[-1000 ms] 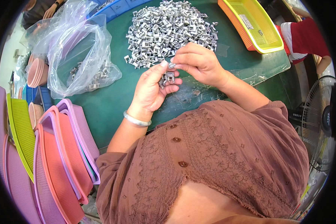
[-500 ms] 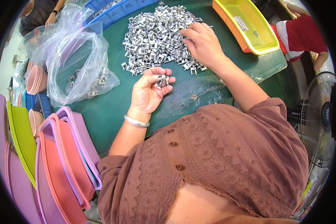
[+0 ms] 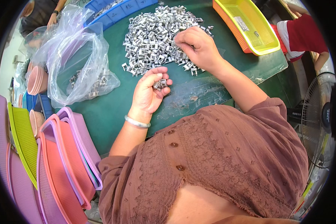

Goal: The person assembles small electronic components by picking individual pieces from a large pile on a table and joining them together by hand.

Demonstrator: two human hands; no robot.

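Loosely cupping silver metal frames, axes jumbled, in left hand by green counter's near edge, with right hand narrowed, contents unclear.

Colour log. Metal pieces: silver-grey, bright highlights, dark gaps between. Table: deep green, pale scuff streaks near its front edge. Tray: mid blue. Upper-right basket: yellow over orange. Lower-left baskets: lilac, coral, lime green, each dotted with a fine perforated grid. Stacked containers: salmon pink. Bag: colourless, whitish glints. Blouse: brown, tone-on-tone floral embroidery; buttons darker brown. Bangle: milky white (greenish-grey cast, exact shade uncertain). Garment at right: dark red, white band.
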